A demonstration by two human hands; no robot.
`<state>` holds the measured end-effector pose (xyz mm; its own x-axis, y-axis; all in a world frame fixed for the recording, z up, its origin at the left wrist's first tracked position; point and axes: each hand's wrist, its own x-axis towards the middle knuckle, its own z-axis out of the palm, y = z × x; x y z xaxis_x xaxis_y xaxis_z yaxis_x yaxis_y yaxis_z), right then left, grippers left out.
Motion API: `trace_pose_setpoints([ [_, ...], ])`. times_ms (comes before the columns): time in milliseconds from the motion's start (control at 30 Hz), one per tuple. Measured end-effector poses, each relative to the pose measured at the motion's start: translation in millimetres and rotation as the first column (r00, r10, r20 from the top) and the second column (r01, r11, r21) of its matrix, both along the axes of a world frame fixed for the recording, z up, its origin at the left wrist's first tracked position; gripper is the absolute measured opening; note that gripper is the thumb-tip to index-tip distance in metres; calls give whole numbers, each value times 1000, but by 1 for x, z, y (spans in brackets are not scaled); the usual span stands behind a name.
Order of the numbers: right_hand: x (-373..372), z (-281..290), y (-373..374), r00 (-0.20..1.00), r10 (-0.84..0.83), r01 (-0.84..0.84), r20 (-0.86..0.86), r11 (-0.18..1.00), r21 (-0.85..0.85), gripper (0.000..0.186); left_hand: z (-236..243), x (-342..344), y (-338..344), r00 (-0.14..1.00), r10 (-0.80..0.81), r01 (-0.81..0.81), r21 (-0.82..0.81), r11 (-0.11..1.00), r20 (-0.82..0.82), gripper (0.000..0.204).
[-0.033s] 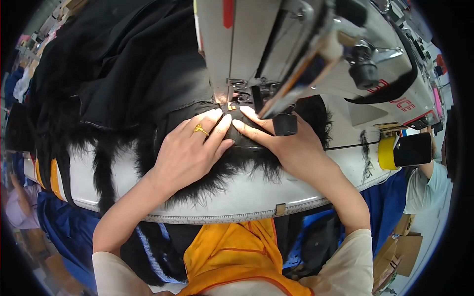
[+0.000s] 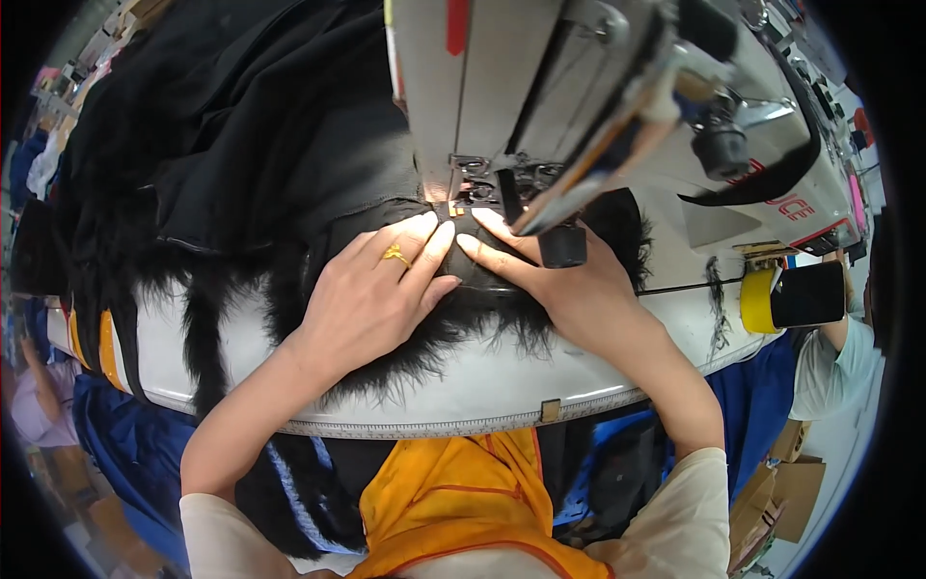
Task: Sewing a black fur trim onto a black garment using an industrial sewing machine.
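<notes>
My left hand point(image 2: 367, 294), with a gold ring on one finger, lies on a black garment point(image 2: 289, 145) with fluffy fur trim point(image 2: 424, 347). Its fingers are stretched out and its tips press the cloth just left of the presser foot point(image 2: 475, 191) of a sewing machine point(image 2: 429, 87). From the other side my right hand point(image 2: 584, 289) rests with fingers extended on the same cloth, fingertips close to the foot. Part of this hand is hidden behind a dark knob on the machine. Between the two hands the cloth lies flat under a small light.
A measuring tape strip point(image 2: 463, 425) runs along the front edge of the white table point(image 2: 463, 386). At the right stands a yellow and black roll-shaped object point(image 2: 772, 299). Cardboard boxes point(image 2: 781, 507) stand at lower right, and other people sit at both sides.
The machine appears shifted very slightly to the right in the picture. My hands keep nearly the same place on the cloth.
</notes>
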<state>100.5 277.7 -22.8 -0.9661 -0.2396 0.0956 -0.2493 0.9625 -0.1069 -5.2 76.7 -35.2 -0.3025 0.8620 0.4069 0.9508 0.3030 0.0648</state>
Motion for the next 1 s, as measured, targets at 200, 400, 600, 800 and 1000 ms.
trace_pose_setpoints([
  [200,0,7,-2,996,-45,47,80,998,-29,54,-1,-1,-6,999,6,-7,-34,999,-32,36],
  [400,5,3,0,983,-75,66,167,996,60,64,-1,-8,-13,996,-84,83,-37,996,-31,37],
  [600,-4,-22,16,998,-30,42,-57,975,220,18,0,-16,-15,992,-110,113,53,992,-64,33],
  [800,-8,-40,27,954,-105,142,-281,983,114,18,0,-35,-4,993,-104,106,-25,994,63,32],
  [1000,-4,-33,28,936,-12,107,-352,962,251,15,-1,-38,-5,987,-136,139,-27,990,87,30],
])
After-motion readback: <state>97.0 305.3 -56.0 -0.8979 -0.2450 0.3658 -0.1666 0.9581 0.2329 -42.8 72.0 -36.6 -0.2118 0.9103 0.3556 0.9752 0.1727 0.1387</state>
